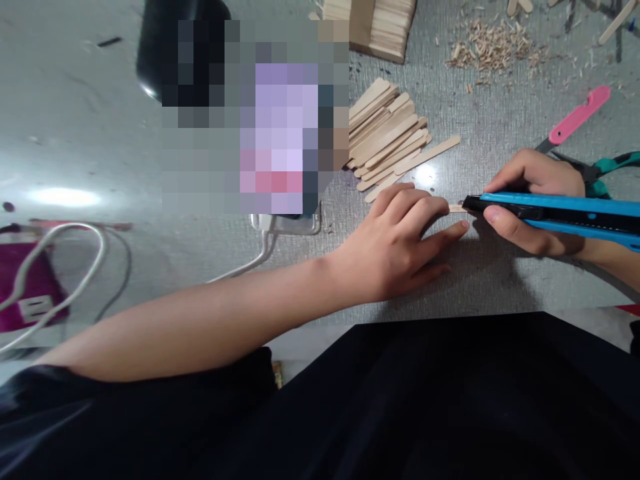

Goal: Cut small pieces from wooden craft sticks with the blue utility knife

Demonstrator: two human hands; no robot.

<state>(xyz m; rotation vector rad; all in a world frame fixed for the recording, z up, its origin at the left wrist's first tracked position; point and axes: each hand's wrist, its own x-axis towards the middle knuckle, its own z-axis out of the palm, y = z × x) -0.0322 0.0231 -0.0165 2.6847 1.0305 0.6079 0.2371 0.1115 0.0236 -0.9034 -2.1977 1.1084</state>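
My right hand (pixel 530 200) grips a blue and black utility knife (pixel 575 215), its tip end pointing left. That tip meets the showing end of a wooden craft stick (pixel 456 209) on the table. Over the rest of the stick lies my left hand (pixel 407 237), its fingers bent and pressing it down, so most of the stick is hidden. Just beyond my left hand a loose pile of craft sticks (pixel 393 133) is spread out.
A banded bundle of sticks (pixel 373 27) and wood shavings (pixel 493 47) lie at the back. Behind my right hand are a pink-handled tool (pixel 580 115) and green-handled pliers (pixel 613 165). A phone with a white cable (pixel 265 247), a black object (pixel 185 10) and a purple item (pixel 30 283) are leftward.
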